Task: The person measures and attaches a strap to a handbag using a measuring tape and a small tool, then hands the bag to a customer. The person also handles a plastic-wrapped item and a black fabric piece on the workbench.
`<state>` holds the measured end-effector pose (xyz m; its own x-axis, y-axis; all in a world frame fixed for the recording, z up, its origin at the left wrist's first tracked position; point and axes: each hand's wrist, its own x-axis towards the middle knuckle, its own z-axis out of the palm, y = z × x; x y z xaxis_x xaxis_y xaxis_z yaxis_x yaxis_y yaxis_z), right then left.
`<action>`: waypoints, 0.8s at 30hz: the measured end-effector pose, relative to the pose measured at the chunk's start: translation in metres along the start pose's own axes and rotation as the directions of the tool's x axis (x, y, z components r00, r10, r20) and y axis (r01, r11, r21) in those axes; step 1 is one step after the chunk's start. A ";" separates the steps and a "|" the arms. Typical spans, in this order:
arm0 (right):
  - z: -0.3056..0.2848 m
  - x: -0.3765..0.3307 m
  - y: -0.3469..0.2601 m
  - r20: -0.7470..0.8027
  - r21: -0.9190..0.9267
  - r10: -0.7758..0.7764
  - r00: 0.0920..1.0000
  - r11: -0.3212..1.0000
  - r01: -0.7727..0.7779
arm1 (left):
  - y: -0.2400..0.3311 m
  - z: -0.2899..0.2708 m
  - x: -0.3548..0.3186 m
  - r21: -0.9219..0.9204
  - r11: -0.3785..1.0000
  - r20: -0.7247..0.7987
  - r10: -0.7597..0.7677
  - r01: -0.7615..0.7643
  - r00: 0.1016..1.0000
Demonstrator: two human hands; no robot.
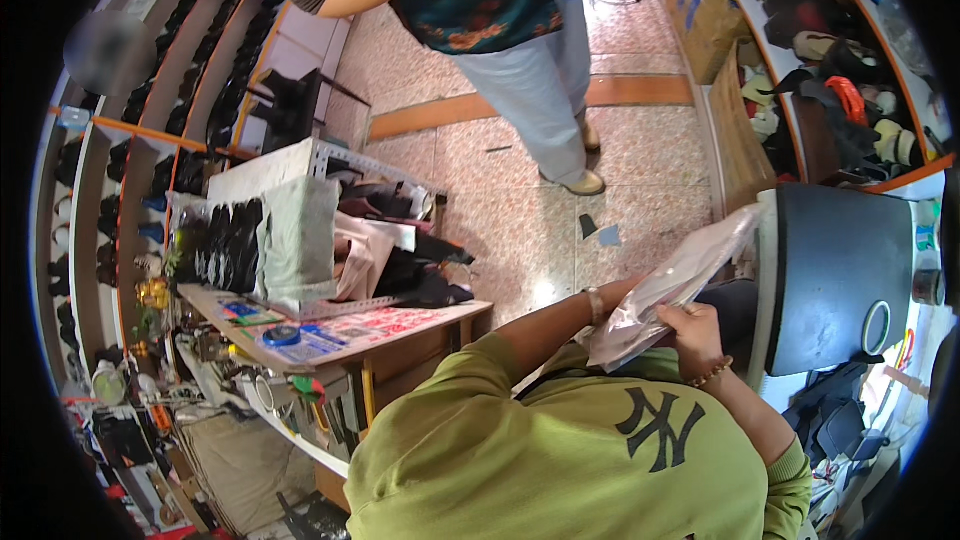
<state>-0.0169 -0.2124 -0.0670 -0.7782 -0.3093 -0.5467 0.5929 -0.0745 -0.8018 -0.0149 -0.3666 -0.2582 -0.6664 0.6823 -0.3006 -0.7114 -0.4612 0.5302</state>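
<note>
While L hand (622,292) is behind bag (690,265), R hand (692,334) pinches it.

A head-worn fisheye looks down on the nearby hands (694,332), its rim hardly legible.

Right hand (695,335) pinching clear plastic bag (680,275); left hand (622,292) sitting partly hidden behind it, exact grip not showing. Black-topped stand (840,270) standing just right. Blue tape roll (281,336) lying on table (430,342) at left, dark cloth pieces (425,270) piling nearby. Co-worker (505,70) standing ahead, legs in pale jeans. Two scraps (608,236) lying on floor (500,230). Dark shoes (245,70) filling left shelves (150,132).
</note>
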 end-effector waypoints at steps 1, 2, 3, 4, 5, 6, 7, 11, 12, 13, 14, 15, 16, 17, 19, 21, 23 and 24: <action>0.002 -0.003 -0.002 0.013 -0.009 0.051 0.999 0.999 -0.051 | -0.004 0.000 0.000 -0.002 1.000 0.029 -0.005 0.005 1.000; 0.003 -0.007 -0.005 0.030 -0.062 0.067 0.997 0.996 -0.065 | -0.006 -0.001 -0.001 0.029 1.000 0.087 -0.005 0.002 0.996; 0.005 -0.010 -0.008 0.047 -0.117 0.079 0.996 0.990 -0.073 | -0.009 -0.002 -0.002 0.054 0.998 0.096 0.025 -0.030 0.995; 0.007 -0.014 -0.010 0.064 -0.152 0.111 0.992 0.983 -0.101 | -0.013 0.001 -0.004 0.102 0.965 0.165 0.225 -0.243 0.960; 0.008 -0.018 -0.013 0.075 -0.188 0.141 0.987 0.974 -0.125 | -0.016 0.002 -0.005 0.063 0.940 0.157 0.323 -0.336 0.933; 0.009 -0.022 -0.014 0.139 -0.168 0.141 0.980 0.979 -0.117 | -0.015 0.001 -0.005 -0.005 0.970 0.145 0.241 -0.243 0.959; 0.010 -0.024 -0.016 0.129 -0.324 0.121 0.984 0.943 -0.074 | -0.017 0.003 -0.005 -0.066 0.986 0.139 0.160 -0.152 0.977; 0.001 -0.040 -0.022 0.318 -0.576 -0.010 0.948 0.792 0.202 | -0.012 0.005 0.007 0.102 0.992 0.096 0.067 -0.077 0.993; -0.002 -0.042 -0.023 0.346 -0.586 -0.111 0.932 0.750 0.307 | -0.013 0.005 0.010 0.136 0.987 0.095 0.074 -0.087 0.993; -0.005 -0.044 -0.024 0.381 -0.598 -0.207 0.901 0.688 0.411 | -0.014 0.005 0.012 0.177 0.981 0.073 0.071 -0.083 0.995; -0.008 -0.045 -0.025 0.383 -0.627 -0.264 0.885 0.630 0.459 | -0.015 0.005 0.013 0.218 0.973 0.046 0.071 -0.079 0.996; -0.012 -0.047 -0.027 0.393 -0.658 -0.317 0.863 0.559 0.505 | -0.018 0.004 0.014 0.201 0.978 0.013 0.051 -0.052 0.999; -0.015 -0.049 -0.028 0.404 -0.687 -0.364 0.839 0.485 0.542 | -0.021 0.003 0.015 0.182 0.983 -0.022 0.030 -0.026 0.999; -0.017 -0.051 -0.028 0.407 -0.716 -0.426 0.808 0.399 0.572 | -0.024 0.003 0.016 0.151 0.988 -0.024 0.027 -0.023 0.999; -0.024 -0.054 -0.027 0.413 -0.771 -0.536 0.736 0.224 0.596 | -0.026 0.000 0.020 0.172 0.985 -0.024 0.034 -0.029 0.999; -0.030 -0.056 -0.026 0.431 -0.795 -0.587 0.685 0.112 0.597 | -0.029 0.000 0.021 0.212 0.973 0.025 0.088 -0.091 0.996; -0.036 -0.056 -0.023 0.420 -0.804 -0.629 0.654 0.075 0.589 | -0.026 0.002 0.021 0.224 0.970 0.047 0.091 -0.100 0.995; -0.039 -0.055 -0.022 0.430 -0.812 -0.633 0.643 0.040 0.582 | -0.023 0.004 0.020 0.043 0.998 0.062 0.043 -0.046 0.997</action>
<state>0.0052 -0.1566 -0.0288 -0.7870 -0.5596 0.2598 -0.5976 0.5869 -0.5464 -0.0111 -0.3395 -0.2730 -0.6815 0.6954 -0.2278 -0.6696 -0.4670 0.5775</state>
